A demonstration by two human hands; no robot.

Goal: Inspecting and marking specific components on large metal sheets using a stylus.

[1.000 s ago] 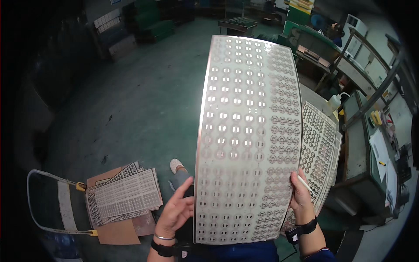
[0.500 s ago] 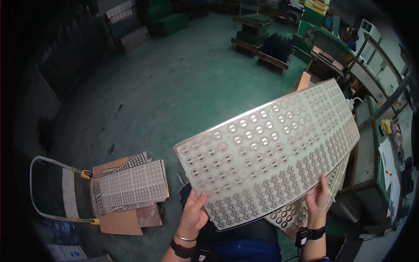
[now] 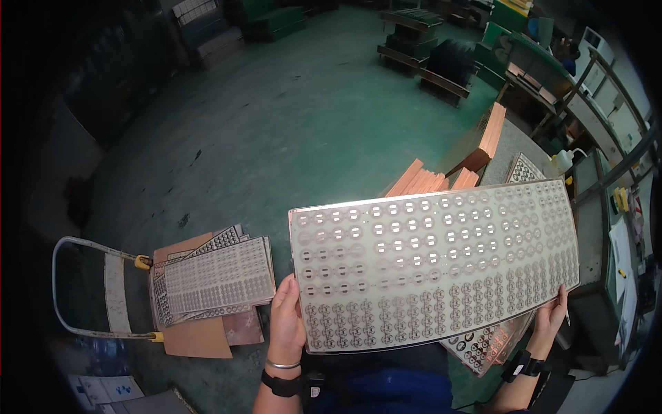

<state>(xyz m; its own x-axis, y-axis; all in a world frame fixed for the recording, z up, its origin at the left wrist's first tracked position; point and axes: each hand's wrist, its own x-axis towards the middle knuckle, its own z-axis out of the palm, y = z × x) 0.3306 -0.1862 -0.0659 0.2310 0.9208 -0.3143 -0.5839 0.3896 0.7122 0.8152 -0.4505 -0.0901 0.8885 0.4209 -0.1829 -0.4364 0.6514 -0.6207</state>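
A large, thin, pale panel (image 3: 438, 265) with rows of round printed patterns, looking like a circuit board panel, spans the space in front of me. My left hand (image 3: 286, 319) is closed on its left edge, fingers partly hidden behind it. At the lower right corner, my right hand (image 3: 549, 316) grips the edge, thumb on the front. The panel bends slightly between them and its face is tilted toward me. Below its lower right edge shows a coppery sheet with round patterns (image 3: 476, 350), partly covered by the panel.
To the left stands a low trolley with a looped metal handle (image 3: 56, 297), carrying similar panels (image 3: 219, 276) on cardboard (image 3: 196, 339). Beyond my panel are copper-coloured stacks (image 3: 491, 134) on a grey surface and a white bottle (image 3: 564, 160). A workbench with papers (image 3: 616, 269) borders the right.
The panel has turned from a steep slant to nearly level, its right end dropping and its left end rising. My right hand has moved rightward along the edge; the copper-coloured stacks have come into view.
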